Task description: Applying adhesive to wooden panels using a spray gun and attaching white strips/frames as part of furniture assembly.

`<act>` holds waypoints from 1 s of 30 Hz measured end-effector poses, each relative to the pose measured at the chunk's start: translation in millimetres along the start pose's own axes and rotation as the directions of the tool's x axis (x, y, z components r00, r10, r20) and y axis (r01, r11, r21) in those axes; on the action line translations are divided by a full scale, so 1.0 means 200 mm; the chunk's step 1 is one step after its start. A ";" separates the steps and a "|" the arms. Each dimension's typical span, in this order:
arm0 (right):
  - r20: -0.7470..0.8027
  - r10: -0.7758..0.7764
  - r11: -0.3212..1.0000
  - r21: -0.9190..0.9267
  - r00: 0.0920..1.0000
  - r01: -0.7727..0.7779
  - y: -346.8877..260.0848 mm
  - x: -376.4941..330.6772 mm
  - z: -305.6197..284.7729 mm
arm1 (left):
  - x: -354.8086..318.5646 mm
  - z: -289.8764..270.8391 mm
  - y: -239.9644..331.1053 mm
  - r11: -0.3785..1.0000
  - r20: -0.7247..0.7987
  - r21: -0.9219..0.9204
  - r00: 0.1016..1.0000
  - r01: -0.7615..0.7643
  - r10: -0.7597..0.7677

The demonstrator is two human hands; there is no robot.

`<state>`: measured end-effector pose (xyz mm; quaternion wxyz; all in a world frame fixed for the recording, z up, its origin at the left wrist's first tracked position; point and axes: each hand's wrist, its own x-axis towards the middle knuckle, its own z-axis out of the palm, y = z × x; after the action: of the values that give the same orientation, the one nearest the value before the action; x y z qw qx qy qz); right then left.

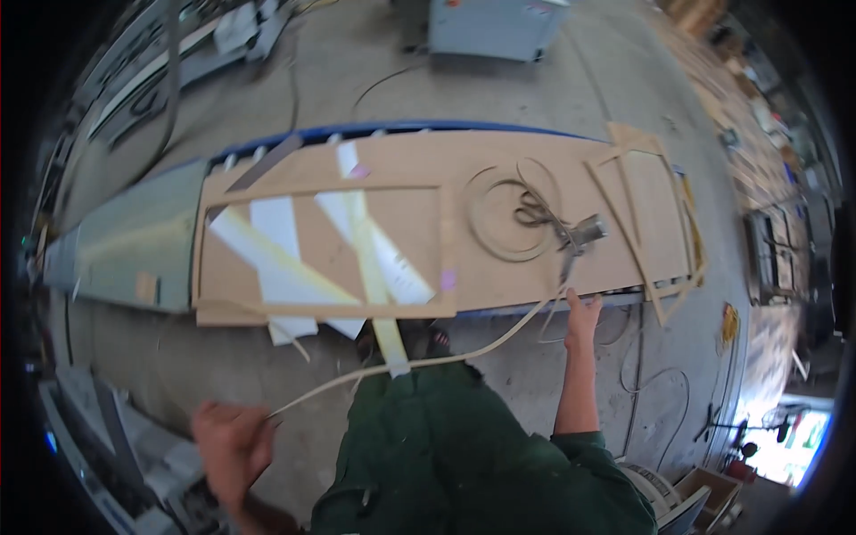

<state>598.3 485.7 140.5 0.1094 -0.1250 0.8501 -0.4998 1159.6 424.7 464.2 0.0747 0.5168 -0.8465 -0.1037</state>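
A long, thin pale strip [446,359] curves in front of my body between my two hands. Its left end is pinched in my left hand [234,446], which is closed and slightly blurred, low on the left. My right hand [582,319] is closed around the strip's other part at the near edge of the bench. Just beyond it, a grey metal hand tool [584,234] with a cylindrical part lies on a brown board [526,152]. Beside the tool rests a loose coil of strip [473,223].
A rectangular wooden frame [321,187] lies on the board's left half, over white and yellowish strips [276,241]. Thinner frames [640,143] overlap at the right end. Farther left is a green-grey panel [134,241]. A grey machine [495,31] stands beyond; a cable [687,401] trails on the floor.
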 end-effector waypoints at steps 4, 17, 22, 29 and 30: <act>0.673 -0.249 0.943 0.005 0.697 0.332 -0.48 -0.67 0.20 | 0.06 0.32 0.14 0.998 0.087 0.039 0.995 -0.051 0.048; 0.880 -0.465 0.635 0.406 -0.095 0.657 -0.63 -1.09 0.34 | -0.07 0.35 -0.45 0.992 0.096 -0.105 0.993 -0.063 0.073; 0.944 -0.316 0.530 0.096 0.091 0.842 -0.48 -0.75 0.45 | -0.19 0.36 -1.15 0.956 0.379 -0.210 0.918 0.206 -0.114; 0.948 -0.268 0.403 -0.054 0.174 0.914 -0.18 -0.82 0.69 | -0.20 0.74 -2.12 0.920 0.442 -0.164 0.860 0.356 -0.254; 0.946 -0.280 0.341 -0.060 0.162 0.938 -0.13 -0.85 0.74 | -0.18 0.79 -2.24 0.940 0.458 -0.047 0.844 0.337 -0.279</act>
<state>807.5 406.0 102.9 0.1984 -0.7387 0.6436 -0.0272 1524.0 274.4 197.5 -0.1058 0.6027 -0.7386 -0.2828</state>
